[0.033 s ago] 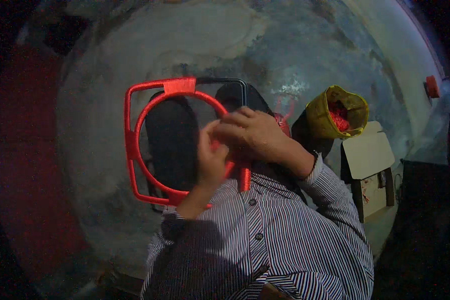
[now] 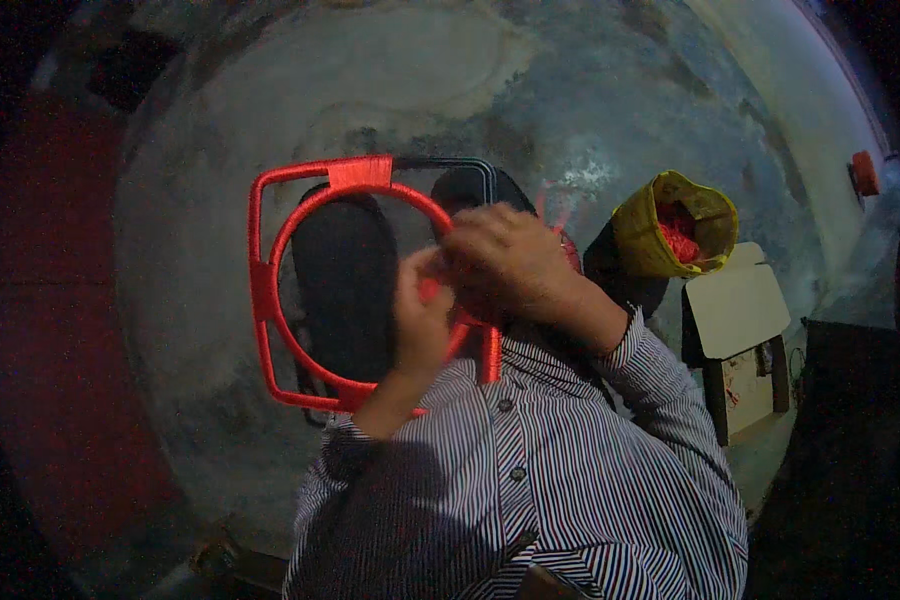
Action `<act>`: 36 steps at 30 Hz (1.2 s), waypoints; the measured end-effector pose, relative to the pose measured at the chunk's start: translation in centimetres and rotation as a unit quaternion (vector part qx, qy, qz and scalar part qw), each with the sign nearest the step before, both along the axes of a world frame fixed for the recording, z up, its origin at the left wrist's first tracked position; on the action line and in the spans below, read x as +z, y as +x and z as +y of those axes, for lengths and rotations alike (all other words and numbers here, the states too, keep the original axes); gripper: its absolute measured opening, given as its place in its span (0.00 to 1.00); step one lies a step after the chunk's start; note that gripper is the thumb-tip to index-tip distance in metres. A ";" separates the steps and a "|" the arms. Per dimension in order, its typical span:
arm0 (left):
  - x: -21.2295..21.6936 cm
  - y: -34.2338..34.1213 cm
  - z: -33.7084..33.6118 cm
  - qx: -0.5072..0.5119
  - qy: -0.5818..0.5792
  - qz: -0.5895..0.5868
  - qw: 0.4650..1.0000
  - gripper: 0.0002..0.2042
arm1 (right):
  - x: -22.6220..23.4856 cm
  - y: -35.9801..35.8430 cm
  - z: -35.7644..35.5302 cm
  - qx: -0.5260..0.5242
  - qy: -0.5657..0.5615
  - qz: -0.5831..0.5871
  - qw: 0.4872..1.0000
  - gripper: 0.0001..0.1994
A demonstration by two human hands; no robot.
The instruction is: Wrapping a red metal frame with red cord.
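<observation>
A square frame [image 2: 261,290] with rounded corners and an inner ring lies in front of me, mostly wrapped in shiny red cord. Its upper right corner shows bare black bars. My left hand [image 2: 422,325] is closed at the right side of the ring, with a bit of red showing by its fingers. Just above and to the right, my right hand [image 2: 510,255] bends over the same side of the frame. Motion smears its fingers, so whether they grip anything is unclear. Both hands hide that part of the ring. Beside my right wrist is a red bundle [image 2: 570,250], partly covered.
A yellow bucket-like container [image 2: 625,235] holding red material stands to the right. An opened cardboard box [image 2: 740,305] with small items lies nearer me. Under the frame are dark shoe-like shapes [image 2: 342,285]. A red object [image 2: 864,173] is at the far right wall.
My right hand has shifted slightly upward and its fingers have moved. The left hand's fingers have changed position a little. The frame stays in place.
</observation>
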State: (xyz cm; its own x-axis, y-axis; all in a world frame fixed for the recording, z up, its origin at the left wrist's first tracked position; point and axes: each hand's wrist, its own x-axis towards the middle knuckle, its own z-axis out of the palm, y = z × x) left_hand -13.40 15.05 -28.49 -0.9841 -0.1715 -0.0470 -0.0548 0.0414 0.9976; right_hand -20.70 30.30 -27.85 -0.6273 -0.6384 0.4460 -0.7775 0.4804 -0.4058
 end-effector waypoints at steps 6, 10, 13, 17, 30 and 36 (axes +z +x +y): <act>-1.2 -0.1 -0.3 0.006 0.278 -0.163 0.947 0.17 | -0.8 1.8 4.0 -0.071 0.019 -0.069 0.995 0.20; -1.5 -0.2 -0.1 -0.018 0.354 -0.230 0.906 0.15 | -0.6 3.2 2.9 -0.066 0.074 -0.189 0.977 0.16; -2.2 -0.1 -0.8 -0.038 0.342 -0.224 0.912 0.10 | -2.2 3.6 3.4 -0.071 -0.107 -0.198 0.972 0.16; -5.7 -0.2 -2.6 -0.094 0.460 -0.163 0.868 0.09 | -2.8 2.8 7.5 -0.052 -0.364 -0.331 0.869 0.13; 0.3 -0.4 -0.4 -0.113 0.418 -0.235 0.871 0.07 | 4.8 5.0 18.4 -0.257 -0.728 -0.296 0.563 0.17; -0.6 -0.5 -0.2 -0.103 0.355 -0.261 0.892 0.08 | -2.2 3.5 8.8 -0.166 -0.434 -0.529 0.710 0.10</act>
